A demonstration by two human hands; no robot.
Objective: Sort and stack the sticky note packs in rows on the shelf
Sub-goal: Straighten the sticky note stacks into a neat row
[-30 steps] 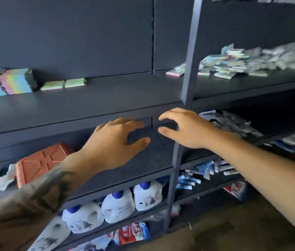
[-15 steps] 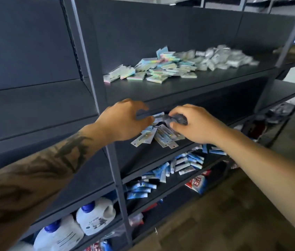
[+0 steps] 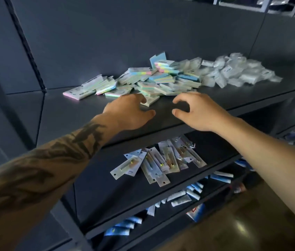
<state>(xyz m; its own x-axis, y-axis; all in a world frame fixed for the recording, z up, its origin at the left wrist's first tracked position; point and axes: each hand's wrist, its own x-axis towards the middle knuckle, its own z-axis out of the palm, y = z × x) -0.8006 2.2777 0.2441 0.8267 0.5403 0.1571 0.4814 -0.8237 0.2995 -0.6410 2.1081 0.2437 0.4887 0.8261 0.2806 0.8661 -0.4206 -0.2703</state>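
The left hand (image 3: 126,113) reaches over the shelf (image 3: 81,113), its grip wide and empty, fingertips at or just short of the nearest pack at the heap's front edge, probably to draw it out first. The right hand (image 3: 195,113), at 3 o'clock from it, is clawed open and holds nothing, poised to gather. The sticky note packs (image 3: 152,80) lie jumbled at 12 o'clock, unsorted; clear plastic bags (image 3: 237,71) crowd them at 2 o'clock

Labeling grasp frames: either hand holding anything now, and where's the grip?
Nothing held. Left hand reaches the nearest sticky note pack, no grip yet; right hand hovers empty.
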